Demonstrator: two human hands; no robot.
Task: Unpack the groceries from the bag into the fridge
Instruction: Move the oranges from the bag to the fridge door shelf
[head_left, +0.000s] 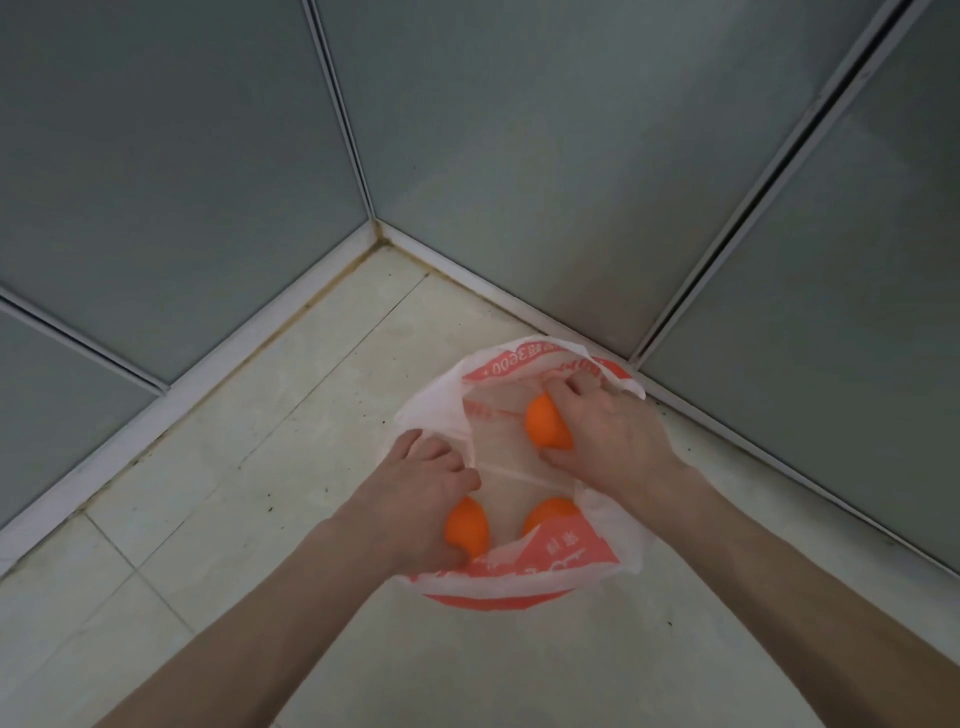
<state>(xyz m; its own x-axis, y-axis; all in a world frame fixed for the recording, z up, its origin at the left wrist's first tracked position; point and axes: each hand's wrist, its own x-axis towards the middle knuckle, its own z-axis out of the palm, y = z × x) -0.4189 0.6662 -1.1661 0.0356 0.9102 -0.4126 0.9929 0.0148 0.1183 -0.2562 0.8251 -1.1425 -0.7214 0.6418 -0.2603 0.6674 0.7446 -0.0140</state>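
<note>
A plastic bag (519, 467) sits on the tiled floor (260, 493) in a corner, glass panels (182, 182) behind it. In the bag, the left hand (415, 499) holds an orange (467, 527) at the near left, the right hand (608, 431) holds another orange (545, 423) at the far right, and a third orange (550, 512) lies between them by the near rim.

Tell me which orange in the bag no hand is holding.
The orange at the near edge of the bag, partly hidden by its rim. The left hand grips one orange, the right hand another.
</note>
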